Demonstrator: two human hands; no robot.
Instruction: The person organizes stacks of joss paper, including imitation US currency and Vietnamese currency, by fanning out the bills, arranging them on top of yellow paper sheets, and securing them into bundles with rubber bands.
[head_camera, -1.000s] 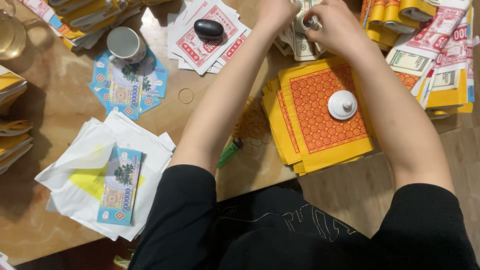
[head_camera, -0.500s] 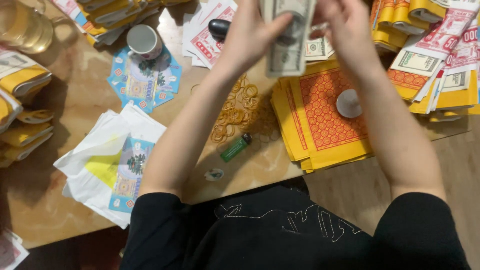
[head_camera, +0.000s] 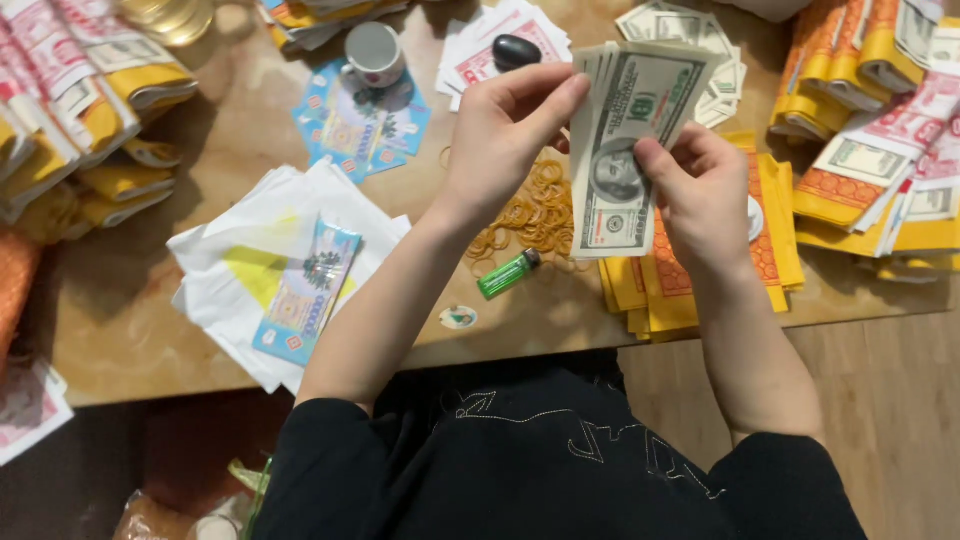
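Banknote stack (head_camera: 628, 150) upright, long axis vertical, pinched between left hand (head_camera: 505, 130) and right hand (head_camera: 700, 195), both grasping it.

Matt printed paper banknotes (head_camera: 628, 150); a glossy green plastic lighter (head_camera: 509, 273) and rubber bands (head_camera: 530, 210) on the smooth, polished wooden desk (head_camera: 130, 300).

The lighter (head_camera: 509, 273) lies on the table (head_camera: 150, 300), just before the rubber bands (head_camera: 530, 205), right of the white sheets (head_camera: 250, 260).
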